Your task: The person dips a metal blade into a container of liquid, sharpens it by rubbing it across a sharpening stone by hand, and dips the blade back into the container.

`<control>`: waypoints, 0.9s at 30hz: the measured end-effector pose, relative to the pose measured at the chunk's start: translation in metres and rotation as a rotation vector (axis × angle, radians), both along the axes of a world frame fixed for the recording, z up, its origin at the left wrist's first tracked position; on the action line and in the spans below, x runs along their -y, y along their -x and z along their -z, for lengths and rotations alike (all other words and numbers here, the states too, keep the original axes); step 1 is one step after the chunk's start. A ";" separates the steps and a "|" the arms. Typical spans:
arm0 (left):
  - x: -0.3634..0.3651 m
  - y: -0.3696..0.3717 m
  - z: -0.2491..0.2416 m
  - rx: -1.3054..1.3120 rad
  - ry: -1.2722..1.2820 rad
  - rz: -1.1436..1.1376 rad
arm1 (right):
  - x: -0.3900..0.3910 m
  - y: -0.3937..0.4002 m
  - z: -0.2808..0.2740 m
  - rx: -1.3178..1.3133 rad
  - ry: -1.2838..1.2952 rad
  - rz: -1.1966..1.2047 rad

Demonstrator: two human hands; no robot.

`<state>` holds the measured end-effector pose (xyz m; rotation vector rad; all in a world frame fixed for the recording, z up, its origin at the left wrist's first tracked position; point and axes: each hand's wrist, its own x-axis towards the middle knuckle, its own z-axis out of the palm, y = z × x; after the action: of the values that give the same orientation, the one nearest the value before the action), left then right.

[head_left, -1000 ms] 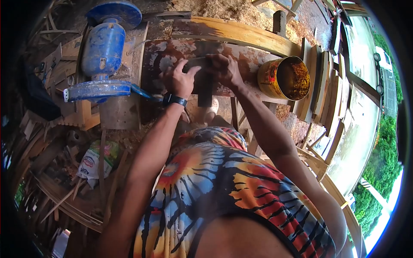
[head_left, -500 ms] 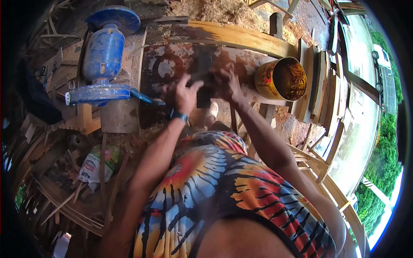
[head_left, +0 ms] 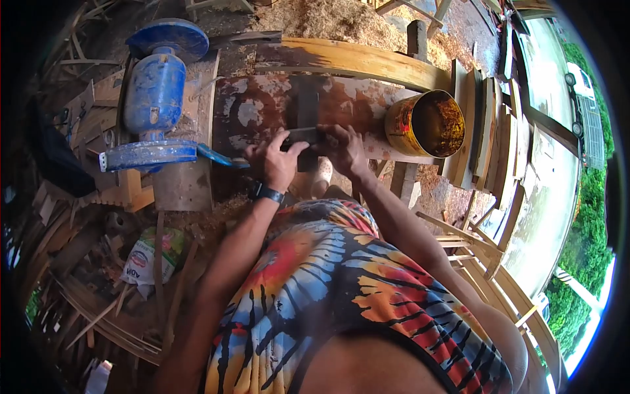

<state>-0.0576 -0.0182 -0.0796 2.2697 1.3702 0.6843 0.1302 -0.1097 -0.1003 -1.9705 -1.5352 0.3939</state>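
Note:
A small flat dark-grey piece (head_left: 302, 135), its kind unclear, is held between both my hands. My left hand (head_left: 276, 161) grips its left end, thumb and index finger bent around it. At the other end, the fingers of my right hand (head_left: 346, 150) close on its right side. The piece lies across a long dark strip (head_left: 307, 105), which runs over the stained workbench (head_left: 357, 98) and past its near edge. To the right of my right hand stands a yellow paint-stained bucket (head_left: 402, 125).
A blue bench grinder-like machine (head_left: 155, 95) stands at left, its blue handle (head_left: 220, 156) reaching toward my left hand. Behind the bench runs a yellowish timber beam (head_left: 354, 58). Stacked planks (head_left: 481, 125) lie at right, and sawdust (head_left: 321, 20) covers the floor beyond.
Both hands have drawn the grey piece a little toward my body along the dark strip. The blur on the hands is gone, and the view has shifted slightly.

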 end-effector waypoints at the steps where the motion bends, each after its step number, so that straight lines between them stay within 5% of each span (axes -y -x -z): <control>1: 0.002 0.000 -0.007 -0.019 0.012 -0.001 | 0.001 0.002 -0.007 -0.031 0.028 0.000; 7: -0.066 -0.028 -0.005 -0.080 0.117 0.020 | -0.056 -0.012 -0.002 -0.318 0.092 0.229; 8: -0.051 -0.024 0.007 0.306 0.265 0.032 | -0.045 -0.006 0.000 -0.289 0.047 0.201; 10: -0.018 0.000 -0.013 -0.079 0.199 0.051 | -0.006 0.014 -0.005 -0.226 -0.051 0.139; 13: -0.004 0.005 -0.017 -0.035 0.153 0.040 | 0.006 0.026 -0.012 0.013 0.004 0.154; 16: -0.047 -0.019 -0.022 -0.071 0.227 0.034 | -0.038 0.006 -0.007 -0.072 -0.017 0.192; 18: -0.081 -0.031 -0.006 0.159 0.200 0.143 | -0.050 0.005 -0.014 -0.109 0.021 0.253; 22: -0.042 0.001 -0.012 0.059 0.360 0.140 | -0.012 0.023 -0.021 -0.185 0.086 0.269; 24: -0.017 0.020 -0.002 0.175 0.273 0.224 | 0.022 0.031 0.000 0.046 -0.016 0.196; 27: -0.040 0.004 0.023 0.313 0.441 0.164 | -0.005 0.012 -0.002 -0.040 -0.054 0.188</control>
<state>-0.0612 0.0216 -0.1026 1.8131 1.0500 0.5841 0.1183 -0.1043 -0.0982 -2.0309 -1.3093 0.3082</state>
